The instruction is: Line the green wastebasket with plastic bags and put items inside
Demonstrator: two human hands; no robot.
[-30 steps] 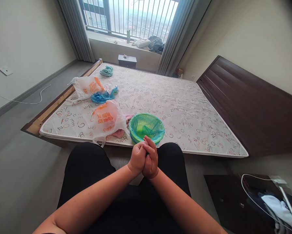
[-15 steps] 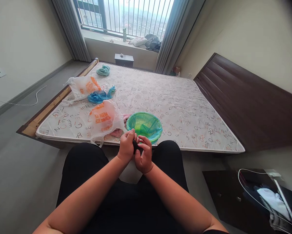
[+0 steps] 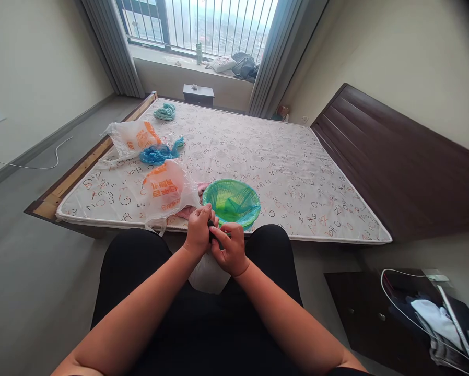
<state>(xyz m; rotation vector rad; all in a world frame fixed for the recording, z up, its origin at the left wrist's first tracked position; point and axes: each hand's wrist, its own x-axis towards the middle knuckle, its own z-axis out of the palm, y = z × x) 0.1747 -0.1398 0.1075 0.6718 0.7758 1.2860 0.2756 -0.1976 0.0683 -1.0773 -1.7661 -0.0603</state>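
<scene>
Between my knees, both hands meet over a small black object [image 3: 211, 231]; fingers cover most of it, so its kind is unclear. My left hand [image 3: 198, 232] is closed round it, thumb on top. Fingertips of my right hand [image 3: 232, 249] pinch at its near side. Just beyond the hands, a green mesh-sided basket [image 3: 254, 197] stands at the mattress edge, with bright green and bluish film inside. A white plastic bag with orange print [image 3: 167, 190] sits to its left, partly over a pink cloth [image 3: 185, 212].
The lettered mattress [image 3: 289, 183] lies on a dark wooden bed frame [image 3: 42, 209]. Farther back are a blue plastic bundle [image 3: 156, 155], another white bag [image 3: 128, 138] and a coiled teal rope-like bundle [image 3: 165, 112]. A dark cabinet [image 3: 360, 313] stands at right.
My hands have shifted slightly left. The right fingers have moved over the black object, and less of it shows. The basket and bags stay put.
</scene>
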